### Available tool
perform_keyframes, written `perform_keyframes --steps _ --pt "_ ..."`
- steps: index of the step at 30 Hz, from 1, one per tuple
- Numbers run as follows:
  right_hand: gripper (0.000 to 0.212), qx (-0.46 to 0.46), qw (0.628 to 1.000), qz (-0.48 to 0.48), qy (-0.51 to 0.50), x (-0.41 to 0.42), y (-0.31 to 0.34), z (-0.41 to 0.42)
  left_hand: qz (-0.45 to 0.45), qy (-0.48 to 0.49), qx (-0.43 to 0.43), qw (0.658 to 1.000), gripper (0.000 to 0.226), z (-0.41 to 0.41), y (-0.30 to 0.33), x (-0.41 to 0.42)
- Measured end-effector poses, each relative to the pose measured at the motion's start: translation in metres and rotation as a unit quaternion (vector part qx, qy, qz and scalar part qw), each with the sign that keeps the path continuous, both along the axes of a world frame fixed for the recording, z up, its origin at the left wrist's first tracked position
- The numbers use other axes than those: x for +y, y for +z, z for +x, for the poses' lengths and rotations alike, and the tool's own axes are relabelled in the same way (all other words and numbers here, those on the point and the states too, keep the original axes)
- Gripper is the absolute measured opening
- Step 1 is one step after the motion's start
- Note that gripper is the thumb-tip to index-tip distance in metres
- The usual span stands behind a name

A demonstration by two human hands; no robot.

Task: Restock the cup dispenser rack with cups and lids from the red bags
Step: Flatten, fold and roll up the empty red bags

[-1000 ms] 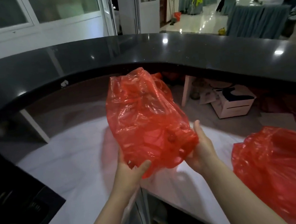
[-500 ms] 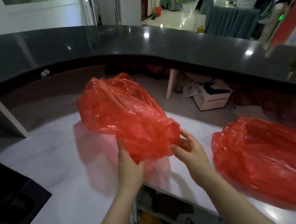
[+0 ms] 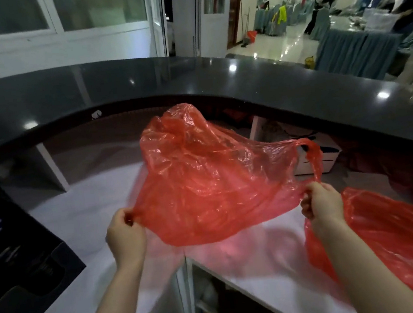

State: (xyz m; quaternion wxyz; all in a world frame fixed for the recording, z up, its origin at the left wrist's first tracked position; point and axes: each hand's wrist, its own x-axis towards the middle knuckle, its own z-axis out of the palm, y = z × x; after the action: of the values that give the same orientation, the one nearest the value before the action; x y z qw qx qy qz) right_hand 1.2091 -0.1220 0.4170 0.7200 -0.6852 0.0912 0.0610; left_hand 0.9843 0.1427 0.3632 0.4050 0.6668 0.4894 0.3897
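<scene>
A thin red plastic bag [image 3: 213,176] is stretched wide in the air above the white counter [image 3: 83,225]. My left hand [image 3: 125,235] pinches its left edge. My right hand [image 3: 322,203] grips the right edge, just below a loose handle loop. The bag looks limp, and I cannot make out any cups or lids inside it. A second red bag [image 3: 400,243] lies bulging on the counter at the right, close beside my right forearm. No cup dispenser rack is in view.
A curved black raised countertop [image 3: 190,79] rings the white counter at the back. A black machine [image 3: 11,255] stands at the left edge. A white box [image 3: 316,160] sits on the floor behind. Open shelves show below the counter's front edge.
The bag was bunched up between my hands; both hands have moved apart and pulled it out wide. The view has lifted slightly.
</scene>
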Motion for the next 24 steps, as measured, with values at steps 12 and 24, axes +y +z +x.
perform_keyframes --steps 12,24 --pt "0.054 -0.078 0.988 -0.085 0.106 -0.042 0.007 0.034 -0.045 0.135 -0.115 0.983 0.014 0.004 0.017 0.011" --pt "0.028 -0.052 0.988 -0.14 0.046 -0.048 0.039 0.065 0.024 -0.013 -0.034 0.999 0.027 0.001 0.043 0.019"
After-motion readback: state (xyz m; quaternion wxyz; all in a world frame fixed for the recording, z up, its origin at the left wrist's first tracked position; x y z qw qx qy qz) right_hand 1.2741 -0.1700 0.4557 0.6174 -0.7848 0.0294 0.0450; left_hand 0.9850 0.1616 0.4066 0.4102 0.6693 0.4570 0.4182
